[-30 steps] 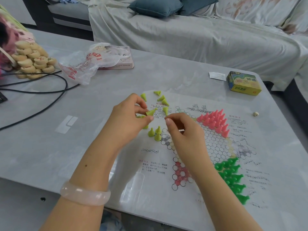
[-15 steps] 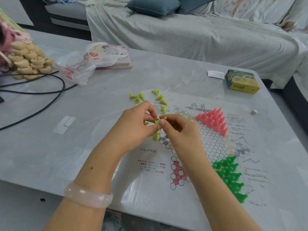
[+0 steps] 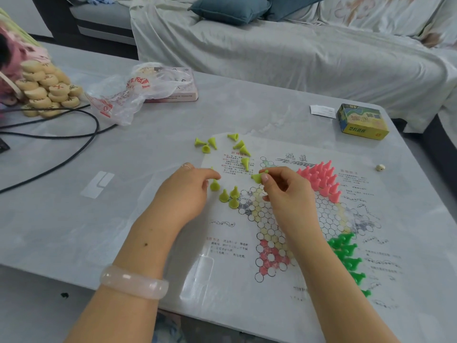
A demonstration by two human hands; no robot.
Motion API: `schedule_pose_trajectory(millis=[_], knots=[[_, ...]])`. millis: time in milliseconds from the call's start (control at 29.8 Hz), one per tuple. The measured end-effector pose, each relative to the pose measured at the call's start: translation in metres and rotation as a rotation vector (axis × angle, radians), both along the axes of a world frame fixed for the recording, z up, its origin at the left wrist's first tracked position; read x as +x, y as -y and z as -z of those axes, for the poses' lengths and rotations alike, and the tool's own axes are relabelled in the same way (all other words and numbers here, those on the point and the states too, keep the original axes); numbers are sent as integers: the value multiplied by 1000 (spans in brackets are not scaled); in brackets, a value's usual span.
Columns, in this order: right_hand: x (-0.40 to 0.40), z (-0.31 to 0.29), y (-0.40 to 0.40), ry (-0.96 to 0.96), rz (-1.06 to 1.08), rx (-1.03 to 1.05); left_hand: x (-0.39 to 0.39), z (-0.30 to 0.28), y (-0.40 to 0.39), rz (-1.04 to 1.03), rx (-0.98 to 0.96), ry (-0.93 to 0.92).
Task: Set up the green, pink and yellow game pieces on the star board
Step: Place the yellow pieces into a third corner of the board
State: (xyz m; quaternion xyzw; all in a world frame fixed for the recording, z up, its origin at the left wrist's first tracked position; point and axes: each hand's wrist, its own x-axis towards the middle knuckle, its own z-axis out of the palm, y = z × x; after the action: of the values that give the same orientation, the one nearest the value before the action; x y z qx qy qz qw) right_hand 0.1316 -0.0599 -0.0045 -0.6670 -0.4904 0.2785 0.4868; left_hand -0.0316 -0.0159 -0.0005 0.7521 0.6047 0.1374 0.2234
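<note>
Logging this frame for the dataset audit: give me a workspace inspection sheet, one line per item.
Surface: grey table, star board sheet lying flat on it.
Job's things: pink pieces and green pieces stand in their board corners; four yellow pieces upright at the board's left point, seven loose yellow ones lying beyond.
Clutter: plastic bag over a book, stacked chess discs, yellow box, paper slip, small die.
Grippers: left hand at one upright yellow piece; right hand pinches a tilted yellow piece.
Cables: black cables on the table's left.
Surroundings: covered sofa, cushions.
</note>
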Motion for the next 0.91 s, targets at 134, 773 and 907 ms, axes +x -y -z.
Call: schedule_pose_trajectory(millis=[134,773,907], knots=[[1,5,-6,198,-16,-14,5,7,-2,38,-53,-40],[-6,25,-16,617,-102,-61,-3,0,-3,-115,16,51],[-7,26,-15,624,-108,-59,-3,-3,-2,-119,10,83]])
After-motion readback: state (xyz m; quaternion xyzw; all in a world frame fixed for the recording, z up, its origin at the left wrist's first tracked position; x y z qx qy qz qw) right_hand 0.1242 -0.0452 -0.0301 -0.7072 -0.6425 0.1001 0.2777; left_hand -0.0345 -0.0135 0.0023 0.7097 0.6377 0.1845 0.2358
